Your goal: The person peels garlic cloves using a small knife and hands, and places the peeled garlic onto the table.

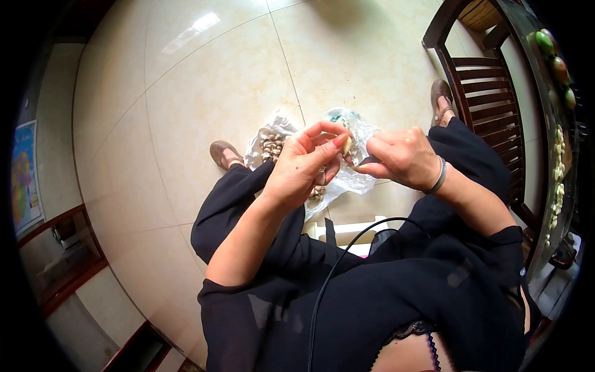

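Note:
Between the thumb and fingertips of my left hand (307, 158) is a small pale clove (348, 146), which looks like garlic. My right hand (406, 156) is closed just to the right of it, its thumb pointing at the clove; a small bit of something, too small to name, shows at the thumb tip. Below the hands, a white plastic bag (257, 149) lies on the floor with brownish cloves (271, 146) in it. Another crumpled clear bag (362, 180) spreads behind my hands, partly hidden by them.
A dark slatted wooden chair (486, 93) stands at the right. Beyond it, a dark table (545, 124) holds green and reddish fruits (559, 69) and a row of pale peeled cloves (558, 180). A white container (372, 228) sits between my legs; a black cable crosses my lap.

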### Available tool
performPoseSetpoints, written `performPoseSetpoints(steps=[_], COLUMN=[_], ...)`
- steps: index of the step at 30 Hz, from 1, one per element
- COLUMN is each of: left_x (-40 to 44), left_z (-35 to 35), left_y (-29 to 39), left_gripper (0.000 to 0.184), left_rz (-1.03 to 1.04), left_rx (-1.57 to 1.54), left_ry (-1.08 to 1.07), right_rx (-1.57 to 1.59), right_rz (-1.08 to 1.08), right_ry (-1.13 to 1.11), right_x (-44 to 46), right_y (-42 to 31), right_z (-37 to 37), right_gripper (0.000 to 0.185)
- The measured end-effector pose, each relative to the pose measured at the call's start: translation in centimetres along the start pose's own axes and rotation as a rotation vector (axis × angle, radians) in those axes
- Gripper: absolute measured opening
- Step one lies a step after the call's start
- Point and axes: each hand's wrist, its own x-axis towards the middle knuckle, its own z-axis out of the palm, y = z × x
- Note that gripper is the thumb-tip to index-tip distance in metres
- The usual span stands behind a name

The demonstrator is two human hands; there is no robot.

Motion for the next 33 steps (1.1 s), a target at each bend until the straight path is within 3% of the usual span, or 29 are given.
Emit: performPoseSetpoints(steps=[11,17,33], left_x=[0.1,-0.2,-0.3], left_z=[0.0,0.8,0.7], left_y=[0.3,0.0,0.3], left_gripper=[0.019,0.019,0.023], left_rz=[0.112,0.171,0.061], left_rx=[0.061,0.331,0.327], left_ry=[0.05,0.066,0.066], right_rx=[0.025,0.252,0.268], right_rz=[-0.046,0.105,0.155], right_ry=[0.025,0.113,0.015], right_x=[-0.1,0.1,0.2], right_y=[-0.1,0.0,0.1], right_z=[0.1,-0.8,-0.5], right_gripper=[0.044,0.032,0.029])
